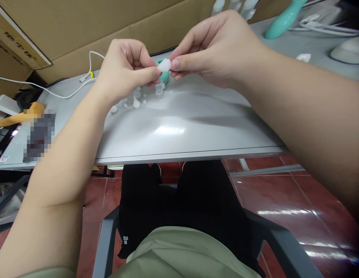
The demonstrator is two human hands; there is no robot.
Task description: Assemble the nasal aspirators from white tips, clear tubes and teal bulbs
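Observation:
Both my hands are raised over the far part of a grey table (179,127). My left hand (125,67) and my right hand (216,48) pinch a small white translucent piece (164,65) between their fingertips, one hand from each side. Right behind it a small teal object (164,76) shows partly; I cannot tell which hand holds it, if any. Several small white translucent pieces (135,101) lie scattered on the table just below my left hand.
Cardboard boxes (81,27) stand behind the table. A white cable (66,94) runs across its left part. A larger teal object (283,19) and white items (349,50) lie at the back right. A blurred dark item (39,135) sits at the left edge. My legs and chair are below.

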